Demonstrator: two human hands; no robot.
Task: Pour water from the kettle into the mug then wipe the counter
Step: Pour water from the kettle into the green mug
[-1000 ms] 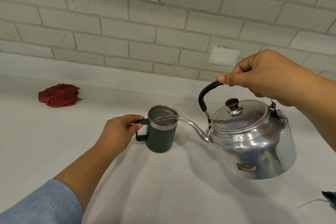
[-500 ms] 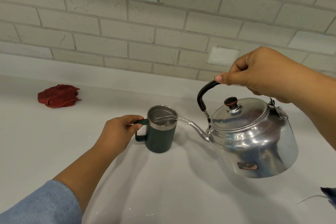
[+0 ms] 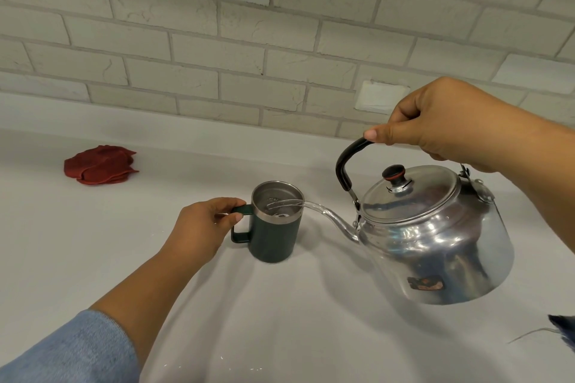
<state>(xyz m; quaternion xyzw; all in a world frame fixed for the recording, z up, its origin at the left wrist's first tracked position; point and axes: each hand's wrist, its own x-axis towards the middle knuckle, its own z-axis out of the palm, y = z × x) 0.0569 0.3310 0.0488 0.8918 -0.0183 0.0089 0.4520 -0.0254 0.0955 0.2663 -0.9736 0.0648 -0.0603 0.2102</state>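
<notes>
Pouring under way: right hand (image 3: 448, 121) grips tilted shiny metal kettle (image 3: 435, 236), left hand (image 3: 199, 233) holds dark green steel-rimmed mug (image 3: 273, 239); crumpled red cloth (image 3: 99, 165), upper left, untouched, wiping not yet done

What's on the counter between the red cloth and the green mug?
In the head view, only bare white counter lies there, up to the left hand, which grips the mug by its handle. The red cloth lies apart, untouched.

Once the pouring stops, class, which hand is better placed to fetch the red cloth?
Left. The left hand, holding the mug, is nearer the red cloth; the right hand holds the tilted kettle aloft, farther away.
</notes>
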